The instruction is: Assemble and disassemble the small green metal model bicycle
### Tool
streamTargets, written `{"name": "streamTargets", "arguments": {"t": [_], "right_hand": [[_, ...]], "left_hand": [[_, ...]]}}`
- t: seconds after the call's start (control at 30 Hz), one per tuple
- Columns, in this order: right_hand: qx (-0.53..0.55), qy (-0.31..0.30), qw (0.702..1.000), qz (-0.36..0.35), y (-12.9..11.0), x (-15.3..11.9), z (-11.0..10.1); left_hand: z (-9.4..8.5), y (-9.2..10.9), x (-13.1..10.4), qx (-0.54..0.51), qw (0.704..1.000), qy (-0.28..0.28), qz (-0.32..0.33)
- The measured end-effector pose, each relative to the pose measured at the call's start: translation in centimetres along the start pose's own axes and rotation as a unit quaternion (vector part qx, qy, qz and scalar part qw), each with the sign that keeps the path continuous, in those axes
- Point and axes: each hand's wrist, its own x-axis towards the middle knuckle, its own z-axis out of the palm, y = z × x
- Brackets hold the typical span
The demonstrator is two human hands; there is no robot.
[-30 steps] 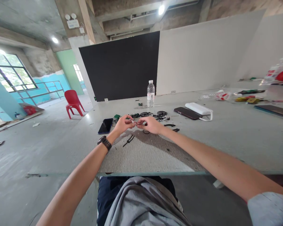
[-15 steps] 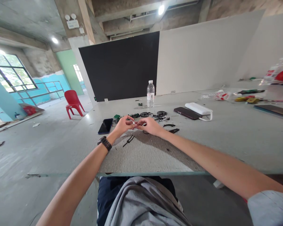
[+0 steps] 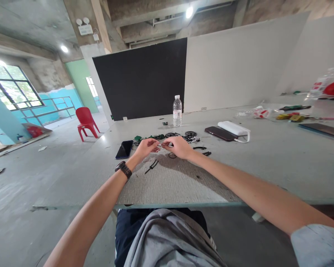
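Observation:
My left hand (image 3: 146,148) and my right hand (image 3: 178,147) meet over the table, fingertips almost touching. Between them is a small silvery part (image 3: 159,145), too small to name, pinched by the fingers of my left hand. The thumb and forefinger of my right hand press together at its right side; what they hold is hidden. Just behind the hands lie small black wheels (image 3: 190,134) among several dark and green parts. A thin black fork-shaped piece (image 3: 151,167) rests in front of my left hand, and a thin black ring (image 3: 172,155) lies below my right.
A phone (image 3: 124,150) lies left of the hands. Behind them stands a water bottle (image 3: 177,111). To the right are a dark phone (image 3: 219,133) and a white power bank (image 3: 233,128) with a cable. A curved black piece (image 3: 199,148) lies beside my right wrist.
My fingers have shifted slightly around the small silvery part, and my right hand's fingers are more closed. The thin ring below my right hand shows more. The objects on the table stay put.

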Motion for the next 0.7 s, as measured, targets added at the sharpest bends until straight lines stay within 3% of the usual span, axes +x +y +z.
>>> {"name": "streamTargets", "arguments": {"t": [0.27,0.7], "right_hand": [[0.063,0.044,0.997,-0.002,0.6,0.0,0.0],[0.094,0.075,0.993,0.022,0.8,0.1,0.6]], "left_hand": [[-0.3,0.1,0.0,0.000,0.998,0.054,0.028],[0.1,0.3,-0.2,-0.037,0.999,0.026,0.025]]}}
